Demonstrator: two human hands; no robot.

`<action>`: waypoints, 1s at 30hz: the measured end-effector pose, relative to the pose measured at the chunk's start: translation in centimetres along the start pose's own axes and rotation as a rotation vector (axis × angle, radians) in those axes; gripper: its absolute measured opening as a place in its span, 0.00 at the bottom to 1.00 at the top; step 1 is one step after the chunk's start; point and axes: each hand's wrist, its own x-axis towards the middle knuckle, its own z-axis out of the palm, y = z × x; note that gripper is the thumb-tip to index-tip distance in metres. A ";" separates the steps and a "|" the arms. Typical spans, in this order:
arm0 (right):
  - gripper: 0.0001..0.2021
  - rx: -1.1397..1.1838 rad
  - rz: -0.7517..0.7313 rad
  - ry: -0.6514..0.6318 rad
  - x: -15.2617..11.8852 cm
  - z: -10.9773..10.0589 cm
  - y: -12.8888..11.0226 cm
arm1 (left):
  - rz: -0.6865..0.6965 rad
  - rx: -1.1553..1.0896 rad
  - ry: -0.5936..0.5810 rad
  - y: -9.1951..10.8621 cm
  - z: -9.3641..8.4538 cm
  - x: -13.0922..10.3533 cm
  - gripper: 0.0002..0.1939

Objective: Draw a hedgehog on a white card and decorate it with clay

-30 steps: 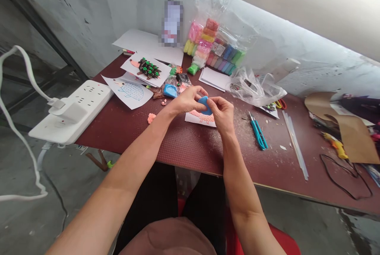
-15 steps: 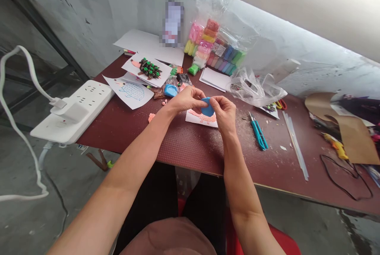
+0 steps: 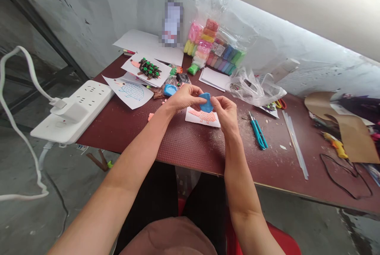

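A flattened piece of blue modelling clay (image 3: 206, 103) is held up between my two hands over the table. My left hand (image 3: 187, 97) pinches its left edge between thumb and fingers. On the other side, my right hand (image 3: 225, 111) grips the right edge the same way. Below the clay lies a white card with an orange hedgehog drawing (image 3: 204, 118), partly covered by my hands and the clay. More blue clay in an opened packet (image 3: 170, 90) sits just beyond my left hand. Small pink-orange clay lumps (image 3: 151, 117) lie to the left of my left forearm.
At the left are a blue hedgehog drawing (image 3: 130, 90), a seed-covered hedgehog card (image 3: 148, 68) and a white power strip (image 3: 74, 112). Bagged coloured clay (image 3: 204, 45) leans on the wall. Rightward lie a teal cutter (image 3: 258, 132), clear glue sticks (image 3: 295, 144) and a yellow glue gun (image 3: 335, 144).
The blue clay has been turned and reshaped slightly between my fingers, its outline now more angular. My right hand has shifted a little, and more of the orange drawing shows.
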 end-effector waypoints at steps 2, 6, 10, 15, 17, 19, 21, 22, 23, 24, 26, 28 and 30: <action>0.22 -0.010 0.004 -0.043 0.0 -0.1 0.1 | 0.004 -0.009 -0.012 0.1 0.0 -0.1 0.10; 0.22 -0.012 -0.016 -0.042 -0.1 0.0 0.1 | -0.002 -0.018 -0.057 0.1 0.3 -0.1 0.09; 0.21 0.023 -0.025 0.007 -0.1 0.2 0.0 | -0.008 0.014 -0.065 -0.2 0.4 0.0 0.06; 0.20 0.036 -0.008 -0.020 -0.1 0.3 0.1 | -0.029 0.039 -0.077 -0.4 0.3 0.2 0.06; 0.20 0.034 -0.015 -0.011 -0.2 0.3 0.1 | -0.031 0.044 -0.081 -0.4 0.3 0.2 0.07; 0.20 0.039 -0.026 -0.006 -0.2 0.3 -0.1 | -0.031 0.053 -0.081 -0.4 0.3 0.2 0.07; 0.19 0.042 -0.029 -0.011 -0.3 0.4 -0.3 | -0.039 0.064 -0.087 -0.3 0.3 0.1 0.07; 0.19 0.039 -0.026 -0.017 -0.3 0.4 -0.3 | -0.047 0.067 -0.093 -0.3 0.3 0.1 0.08; 0.20 0.033 -0.024 -0.022 -0.3 0.4 -0.4 | -0.055 0.066 -0.100 -0.3 0.4 0.1 0.08; 0.20 0.024 -0.021 -0.027 -0.3 0.4 -0.4 | -0.061 0.063 -0.107 -0.3 0.4 0.0 0.09; 0.21 0.001 -0.019 -0.027 -0.3 0.4 -0.4 | -0.062 0.055 -0.115 -0.2 0.4 0.0 0.10; 0.22 -0.014 -0.020 -0.013 -0.2 0.2 -0.4 | -0.049 0.050 -0.106 -0.2 0.4 0.0 0.11; 0.23 -0.030 -0.017 -0.013 -0.2 0.0 -0.3 | -0.029 0.042 -0.072 -0.1 0.4 0.1 0.12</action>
